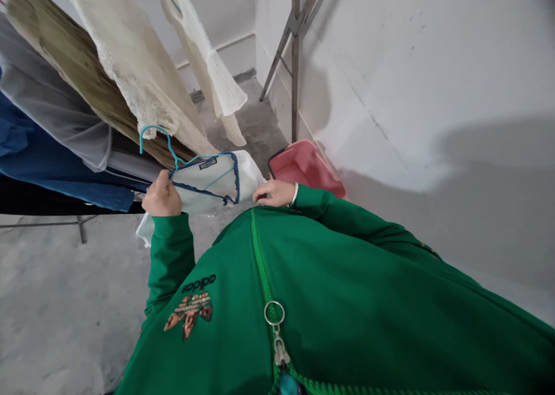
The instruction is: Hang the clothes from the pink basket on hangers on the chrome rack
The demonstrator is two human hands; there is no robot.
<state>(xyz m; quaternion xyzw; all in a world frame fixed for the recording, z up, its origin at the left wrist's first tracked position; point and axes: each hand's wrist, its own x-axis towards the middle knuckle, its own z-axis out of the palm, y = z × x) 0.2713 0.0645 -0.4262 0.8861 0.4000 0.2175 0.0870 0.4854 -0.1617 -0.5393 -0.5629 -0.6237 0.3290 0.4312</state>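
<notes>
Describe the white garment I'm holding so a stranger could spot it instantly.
Find the row of hanging clothes, then look at its edge towards the pink tub. There, in the left hand, is a white garment on a light-blue hanger. Unlike its cream, olive, grey and blue neighbours, it shows an opening edged in dark blue, with a small dark-bordered label.

"adidas" stands on the green jacket [234, 302].
</notes>
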